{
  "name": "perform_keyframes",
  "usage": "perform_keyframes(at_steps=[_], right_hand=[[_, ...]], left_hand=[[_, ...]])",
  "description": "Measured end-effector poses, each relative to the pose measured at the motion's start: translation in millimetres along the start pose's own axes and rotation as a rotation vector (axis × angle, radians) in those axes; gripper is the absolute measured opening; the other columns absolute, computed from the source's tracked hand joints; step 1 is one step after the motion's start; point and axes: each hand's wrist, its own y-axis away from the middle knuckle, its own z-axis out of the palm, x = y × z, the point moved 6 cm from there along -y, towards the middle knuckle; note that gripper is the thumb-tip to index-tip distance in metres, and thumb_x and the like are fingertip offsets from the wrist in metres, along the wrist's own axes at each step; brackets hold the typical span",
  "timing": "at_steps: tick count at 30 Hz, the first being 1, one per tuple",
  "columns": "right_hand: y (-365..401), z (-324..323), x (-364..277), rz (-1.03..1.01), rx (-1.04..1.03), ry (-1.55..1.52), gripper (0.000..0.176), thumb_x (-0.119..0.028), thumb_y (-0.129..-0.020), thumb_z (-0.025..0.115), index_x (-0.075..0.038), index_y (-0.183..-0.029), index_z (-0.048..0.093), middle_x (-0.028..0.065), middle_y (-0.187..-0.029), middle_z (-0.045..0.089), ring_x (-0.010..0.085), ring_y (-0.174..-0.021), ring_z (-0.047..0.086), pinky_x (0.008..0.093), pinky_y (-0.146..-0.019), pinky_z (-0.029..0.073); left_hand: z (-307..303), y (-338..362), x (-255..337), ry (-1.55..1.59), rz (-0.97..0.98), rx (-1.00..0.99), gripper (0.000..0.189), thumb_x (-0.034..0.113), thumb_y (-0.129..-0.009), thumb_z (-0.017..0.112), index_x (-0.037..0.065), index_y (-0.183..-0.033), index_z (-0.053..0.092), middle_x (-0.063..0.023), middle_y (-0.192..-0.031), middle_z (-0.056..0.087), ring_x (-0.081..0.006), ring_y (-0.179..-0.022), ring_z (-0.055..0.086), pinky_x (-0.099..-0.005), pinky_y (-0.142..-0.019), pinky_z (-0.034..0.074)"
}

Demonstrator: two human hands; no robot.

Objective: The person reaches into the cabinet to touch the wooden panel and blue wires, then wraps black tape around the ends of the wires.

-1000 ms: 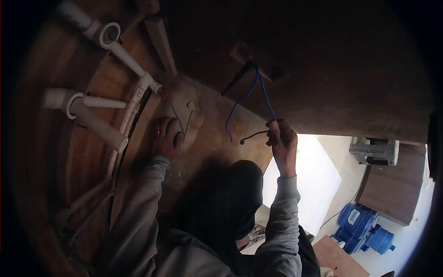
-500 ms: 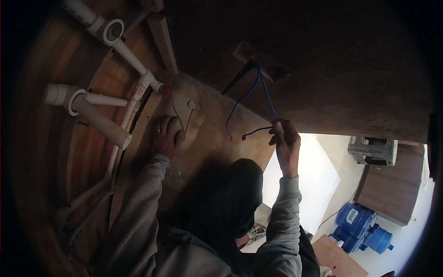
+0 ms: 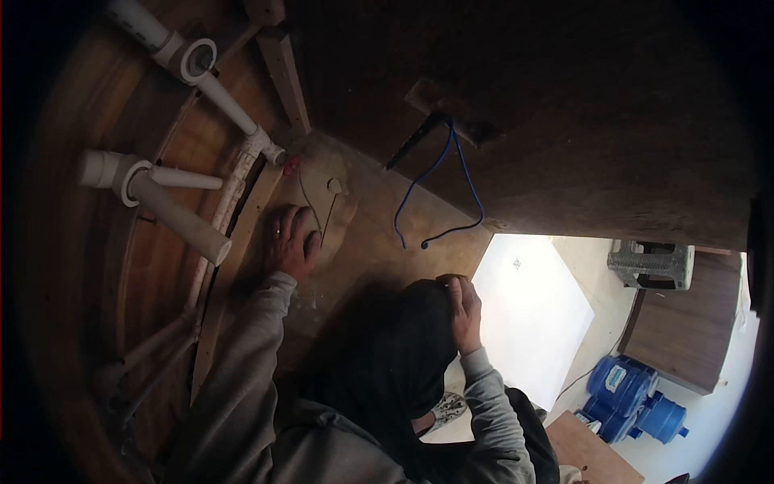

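My left hand (image 3: 292, 242) lies on the wooden panel (image 3: 379, 218), its fingers bent and a little apart, with nothing visible held. Beside it a thin dark wire (image 3: 309, 200) crosses the panel near a small round piece (image 3: 334, 185). My right hand (image 3: 465, 315) is closed at the dark-clothed knee (image 3: 419, 310); a small brownish shape shows at its fingertips, too unclear to name. Two blue wires (image 3: 477, 189) hang free from the dark board (image 3: 564, 153) above, one end curled into a small hook.
White pipes (image 3: 181, 218) with round fittings run along the left side. A wooden strut (image 3: 284, 77) stands behind them. At the right are a bright white sheet (image 3: 532, 315), a grey stool (image 3: 651, 264), a brown board (image 3: 681, 319) and blue water bottles (image 3: 621, 387).
My right hand has let go of the blue wire and moved down and left to the knee. The released wire now hangs in a bend. My left hand has hardly moved.
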Motion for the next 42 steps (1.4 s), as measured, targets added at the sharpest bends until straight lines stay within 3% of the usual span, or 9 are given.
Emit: perform_keyframes(at_steps=[3,9,10,13,14,18,22,26,42], right_hand=[[12.6,1.7,-0.1,0.069,0.1,-0.029,0.044,-0.033,-0.119,0.046,0.002,-0.119,0.072,0.0196,-0.114,0.073,0.0344,-0.11,0.07,0.04,-0.1,0.052],[31.6,1.8,-37.4,-0.263,-0.017,0.152,0.043,-0.031,-0.111,0.056,0.0,-0.141,0.064,0.0228,-0.143,0.063,0.0436,-0.135,0.057,0.0489,-0.117,0.044],[38.2,3.0,-32.4,-0.233,-0.107,0.139,0.058,-0.038,-0.108,0.061,-0.001,-0.153,0.057,0.0265,-0.159,0.051,0.0487,-0.147,0.047,0.0531,-0.124,0.037],[61.9,2.5,-33.6,-0.352,-0.151,0.233,0.067,-0.043,-0.105,0.064,-0.004,-0.158,0.054,0.0291,-0.17,0.039,0.0527,-0.156,0.037,0.057,-0.127,0.032],[73.6,4.1,-24.1,-0.378,-0.222,0.338,0.073,-0.051,-0.106,0.059,-0.005,-0.163,0.049,0.0333,-0.174,0.029,0.0577,-0.159,0.03,0.0634,-0.128,0.028],[98.5,9.9,-16.4,-0.562,-0.262,0.462,0.067,-0.05,-0.102,0.063,-0.019,-0.16,0.057,0.0257,-0.176,0.031,0.0547,-0.162,0.025,0.0706,-0.128,0.022],[94.7,17.4,-17.0,-0.613,-0.173,0.447,0.058,-0.047,-0.101,0.059,-0.02,-0.152,0.066,0.0183,-0.172,0.044,0.0498,-0.162,0.031,0.0668,-0.13,0.021],[90.7,16.3,-17.0,-0.608,-0.123,0.386,0.054,-0.047,-0.1,0.058,-0.02,-0.145,0.072,0.0159,-0.169,0.049,0.0459,-0.161,0.035,0.0648,-0.13,0.024],[88.8,11.4,-12.8,-0.614,-0.128,0.346,0.057,-0.045,-0.095,0.065,-0.023,-0.147,0.07,0.0132,-0.171,0.047,0.0427,-0.163,0.032,0.0631,-0.131,0.022]], left_hand=[[-1.3,0.4,0.8,-0.012,0.007,0.0,0.063,0.034,-0.1,0.068,0.011,-0.157,0.052,-0.0174,-0.163,0.044,-0.0494,-0.148,0.041,-0.0592,-0.124,0.037],[7.0,0.4,-4.5,-0.014,0.021,0.0,0.065,0.034,-0.101,0.068,0.012,-0.158,0.05,-0.0181,-0.164,0.042,-0.0485,-0.149,0.04,-0.0596,-0.124,0.037],[6.1,-0.3,-4.0,-0.015,0.024,0.002,0.065,0.034,-0.101,0.068,0.012,-0.158,0.05,-0.0185,-0.164,0.043,-0.0487,-0.149,0.041,-0.0596,-0.124,0.037],[3.3,0.6,-3.3,-0.013,0.044,0.026,0.064,0.034,-0.101,0.068,0.012,-0.158,0.051,-0.0198,-0.162,0.046,-0.0493,-0.146,0.043,-0.0595,-0.123,0.037],[3.9,1.5,-2.6,-0.005,0.058,0.044,0.063,0.035,-0.101,0.068,0.011,-0.157,0.051,-0.0202,-0.161,0.047,-0.0495,-0.145,0.045,-0.0594,-0.123,0.038],[6.8,1.1,-3.1,-0.055,0.085,0.088,0.061,0.034,-0.101,0.069,0.011,-0.155,0.054,-0.0207,-0.157,0.051,-0.0497,-0.139,0.049,-0.0588,-0.12,0.04],[-0.6,-2.2,4.1,-0.032,0.064,0.065,0.058,0.031,-0.102,0.07,0.008,-0.153,0.056,-0.0205,-0.156,0.052,-0.0465,-0.141,0.05,-0.0573,-0.118,0.041],[1.8,-1.9,3.5,-0.071,0.072,0.088,0.056,0.03,-0.101,0.07,0.009,-0.152,0.057,-0.0198,-0.154,0.053,-0.0476,-0.138,0.051,-0.0575,-0.116,0.043],[10.8,-2.4,-7.7,-0.219,0.147,0.105,0.061,0.04,-0.101,0.069,0.013,-0.154,0.056,-0.0192,-0.155,0.053,-0.0486,-0.133,0.054,-0.0592,-0.112,0.046]])
